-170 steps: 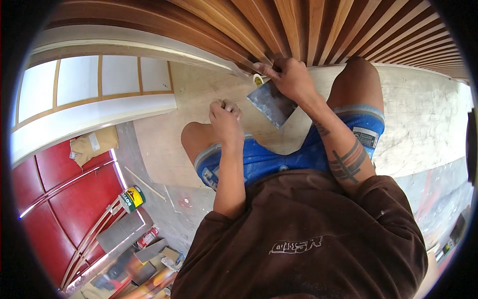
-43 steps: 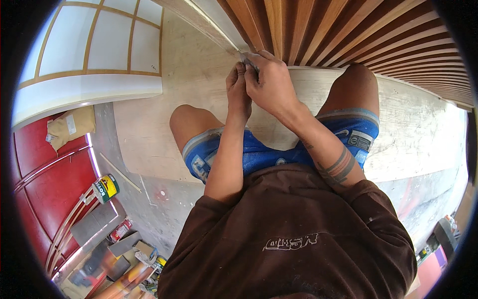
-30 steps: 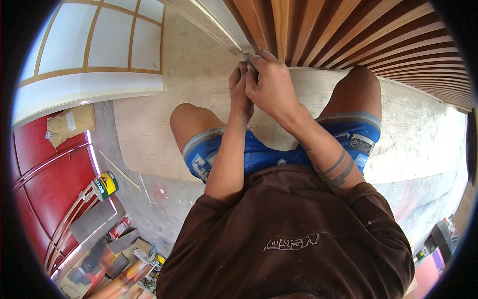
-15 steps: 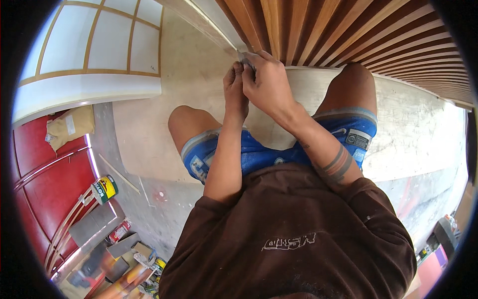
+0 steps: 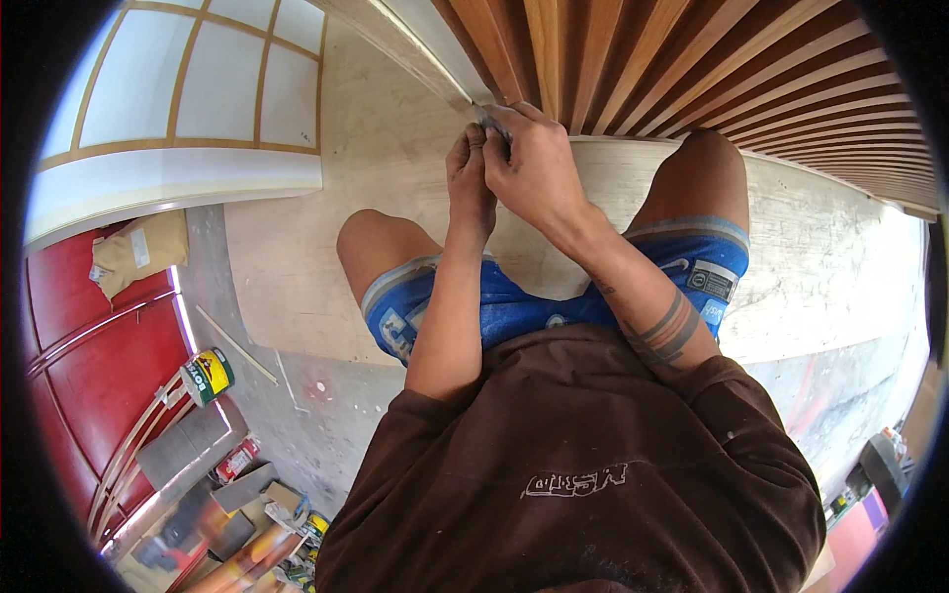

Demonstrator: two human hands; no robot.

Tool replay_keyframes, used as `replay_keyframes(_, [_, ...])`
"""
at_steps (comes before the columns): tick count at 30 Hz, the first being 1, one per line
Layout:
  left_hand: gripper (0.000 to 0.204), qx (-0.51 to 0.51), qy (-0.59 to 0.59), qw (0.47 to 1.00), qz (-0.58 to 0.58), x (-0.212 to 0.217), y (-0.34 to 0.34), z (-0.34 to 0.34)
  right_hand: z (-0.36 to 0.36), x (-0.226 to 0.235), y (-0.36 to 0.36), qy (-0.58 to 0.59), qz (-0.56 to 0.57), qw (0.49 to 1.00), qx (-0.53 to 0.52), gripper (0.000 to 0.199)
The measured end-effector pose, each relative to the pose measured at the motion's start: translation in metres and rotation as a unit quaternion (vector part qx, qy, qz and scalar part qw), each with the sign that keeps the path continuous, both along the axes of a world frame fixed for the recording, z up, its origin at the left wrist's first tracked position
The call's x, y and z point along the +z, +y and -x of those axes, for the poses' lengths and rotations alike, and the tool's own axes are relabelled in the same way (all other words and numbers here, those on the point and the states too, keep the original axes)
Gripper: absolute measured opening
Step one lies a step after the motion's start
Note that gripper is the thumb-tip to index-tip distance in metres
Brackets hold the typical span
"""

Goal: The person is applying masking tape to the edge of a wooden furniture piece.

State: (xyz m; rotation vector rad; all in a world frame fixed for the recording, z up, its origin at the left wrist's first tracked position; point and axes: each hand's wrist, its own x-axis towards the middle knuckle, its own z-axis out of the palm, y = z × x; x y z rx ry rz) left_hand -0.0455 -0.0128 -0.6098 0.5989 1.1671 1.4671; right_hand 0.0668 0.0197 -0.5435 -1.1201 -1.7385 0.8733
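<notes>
My right hand [image 5: 532, 158] is closed, thumb against bent fingers, round a small grey piece [image 5: 483, 115] whose kind I cannot make out. The grey piece meets the lower end of a pale wooden edge strip [image 5: 435, 81], beside the slatted panel. Just left of it, my left hand [image 5: 470, 178] is closed, its fingertips bunched against the right hand's fingers. Whatever the left fingers hold is hidden. The brown wooden slats [image 5: 598, 64] fan out ahead and to the right of both hands.
Below the panel lies a pale plywood board [image 5: 297, 267] between my bent knees. A white cabinet with wood-trimmed panes [image 5: 222, 79] stands at upper left. At lower left are a paint can [image 5: 208, 377], a paper bag [image 5: 143, 252] and cluttered boxes; more gear sits at lower right.
The view has shifted very slightly. Both hands stay together at the strip's end, in nearly the same pose, and the grey piece remains in the right hand.
</notes>
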Motion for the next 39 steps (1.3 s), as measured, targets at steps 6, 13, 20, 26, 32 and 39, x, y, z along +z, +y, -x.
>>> replay_keyframes(6, [0.029,0.006,-0.017,1.000,-0.004,0.004,0.000,-0.005,0.001,0.000,0.001,0.014,0.011,1.000,0.006,0.027])
replay_keyframes(13, [0.036,0.037,-0.004,0.999,0.035,0.008,-0.001,-0.012,0.005,0.001,0.000,-0.008,0.009,1.000,0.003,0.023])
replay_keyframes(20, [0.033,0.022,0.040,0.998,0.045,0.000,-0.004,-0.006,0.005,0.001,0.001,-0.058,0.048,0.997,0.014,0.018])
replay_keyframes(26, [0.030,0.029,0.043,0.997,0.057,0.006,-0.034,-0.004,-0.004,0.009,-0.032,-0.051,0.017,0.998,0.018,0.019])
replay_keyframes(32, [0.033,0.000,0.024,0.999,0.041,0.007,-0.014,-0.010,-0.009,0.005,-0.018,-0.019,0.042,0.999,-0.018,0.021])
replay_keyframes(39, [0.020,-0.011,0.005,1.000,-0.004,-0.001,-0.006,-0.002,-0.006,0.003,-0.008,-0.001,0.032,0.999,-0.014,0.029])
